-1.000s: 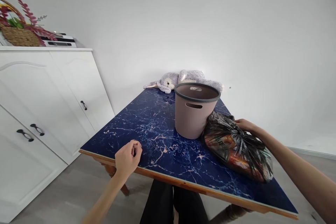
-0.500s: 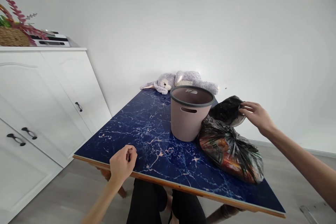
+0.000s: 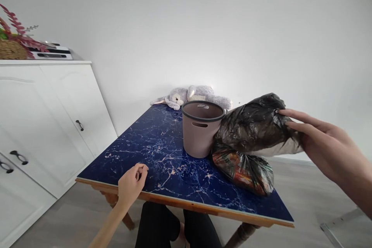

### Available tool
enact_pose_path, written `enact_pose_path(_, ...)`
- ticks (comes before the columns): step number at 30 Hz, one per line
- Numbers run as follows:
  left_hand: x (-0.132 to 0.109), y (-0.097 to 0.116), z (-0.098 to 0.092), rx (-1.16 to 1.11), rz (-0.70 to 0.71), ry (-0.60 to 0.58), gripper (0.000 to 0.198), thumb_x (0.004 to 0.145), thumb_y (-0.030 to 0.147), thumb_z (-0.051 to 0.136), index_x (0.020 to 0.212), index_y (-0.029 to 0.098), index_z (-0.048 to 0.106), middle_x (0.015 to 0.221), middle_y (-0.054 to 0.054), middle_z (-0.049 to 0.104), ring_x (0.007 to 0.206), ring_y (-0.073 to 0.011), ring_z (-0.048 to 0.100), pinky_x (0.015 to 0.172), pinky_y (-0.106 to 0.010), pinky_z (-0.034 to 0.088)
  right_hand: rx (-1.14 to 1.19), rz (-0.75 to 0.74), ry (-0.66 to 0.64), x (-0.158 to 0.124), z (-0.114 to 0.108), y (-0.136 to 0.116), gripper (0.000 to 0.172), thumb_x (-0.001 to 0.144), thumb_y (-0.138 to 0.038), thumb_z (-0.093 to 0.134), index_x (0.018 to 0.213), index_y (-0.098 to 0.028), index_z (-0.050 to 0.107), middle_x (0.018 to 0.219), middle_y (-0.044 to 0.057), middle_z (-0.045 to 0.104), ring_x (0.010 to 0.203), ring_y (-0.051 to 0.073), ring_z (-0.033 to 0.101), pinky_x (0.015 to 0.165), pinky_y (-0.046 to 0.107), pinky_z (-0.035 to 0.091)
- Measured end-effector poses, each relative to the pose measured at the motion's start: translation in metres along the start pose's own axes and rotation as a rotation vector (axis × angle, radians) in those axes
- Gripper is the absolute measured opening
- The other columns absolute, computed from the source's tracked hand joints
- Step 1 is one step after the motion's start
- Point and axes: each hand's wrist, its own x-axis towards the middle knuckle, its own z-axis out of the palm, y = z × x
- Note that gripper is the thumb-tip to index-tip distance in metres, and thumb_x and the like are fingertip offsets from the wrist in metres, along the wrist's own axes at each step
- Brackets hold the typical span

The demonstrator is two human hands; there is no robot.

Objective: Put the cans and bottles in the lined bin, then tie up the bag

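My right hand (image 3: 328, 143) grips a crumpled black plastic bag (image 3: 250, 126) by its right end, thumb hidden behind it. A pale, whitish layer shows along the underside of this bag. It hangs over a second, filled black bag (image 3: 242, 172), thin enough that orange and red contents show through. The filled bag lies on the table against a pinkish-brown trash bin (image 3: 200, 135) with a dark rim and handle slots, which stands upright. My left hand (image 3: 132, 182) rests at the table's front edge, its fingers curled in with nothing visible in them.
The blue marble-patterned table (image 3: 145, 147) has a wooden edge. A grey plush rabbit (image 3: 192, 95) lies at its back against the wall. White cabinets (image 3: 52, 124) stand on the left, with a wicker basket (image 3: 13, 49) on top. A metal frame (image 3: 338, 224) stands on the floor at right.
My right hand has brought the black plastic bag up and closer to me, so more of it shows above the filled bag. My left hand stays at the table edge. The view has shifted slightly.
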Motion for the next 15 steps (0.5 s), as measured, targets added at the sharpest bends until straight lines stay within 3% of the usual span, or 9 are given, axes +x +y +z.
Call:
enact_pose_path(4,-0.002,0.027,-0.014,-0.237,0.027,-0.198,0.039,0.105,0.053,0.043,0.099,0.024,0.069,0.076,-0.001,0.072,0.067,-0.019,0.067,0.067,-0.027,0.052,0.209,0.252,-0.108,-0.023,0.001,-0.024,0.048,0.077,-0.049,0.082,0.123,-0.034,0.081,0.139,0.002,0.074,0.138,0.029,0.062,0.098,0.028,0.061)
enact_pose_path(8,-0.016,0.088,-0.027,-0.39,0.166,-0.331,0.023,0.107,0.043,0.052,0.116,0.027,0.065,0.105,-0.006,0.074,0.093,-0.0211,0.071,0.084,-0.031,0.059,0.229,0.38,-0.179,-0.042,0.012,-0.046,0.04,0.082,-0.048,0.079,0.121,-0.039,0.082,0.147,-0.003,0.069,0.143,0.029,0.058,0.098,0.028,0.063)
enact_pose_path(10,-0.025,0.125,-0.037,-0.411,0.249,-0.242,0.025,0.103,0.036,0.06,0.128,0.03,0.06,0.126,-0.01,0.067,0.112,-0.0239,0.069,0.093,-0.035,0.059,0.241,0.422,-0.223,-0.051,0.021,-0.054,0.039,0.082,-0.049,0.079,0.12,-0.039,0.082,0.148,-0.005,0.068,0.145,0.03,0.056,0.106,0.033,0.059)
enact_pose_path(13,-0.037,0.175,-0.056,-0.462,0.393,-0.022,0.045,0.096,0.027,0.067,0.137,0.032,0.05,0.136,-0.015,0.057,0.132,-0.0307,0.059,0.109,-0.049,0.054,0.297,0.451,-0.296,-0.062,0.036,-0.065,0.041,0.081,-0.047,0.081,0.121,-0.036,0.082,0.149,-0.002,0.067,0.145,0.032,0.055,0.116,0.043,0.053)
enact_pose_path(15,-0.041,0.2,-0.069,-0.499,0.459,-0.02,0.055,0.092,0.033,0.071,0.141,0.031,0.047,0.138,-0.018,0.054,0.134,-0.0347,0.056,0.109,-0.054,0.053,0.348,0.458,-0.354,-0.066,0.046,-0.072,0.041,0.081,-0.046,0.081,0.12,-0.032,0.082,0.147,0.001,0.069,0.143,0.034,0.057,0.117,0.047,0.052)
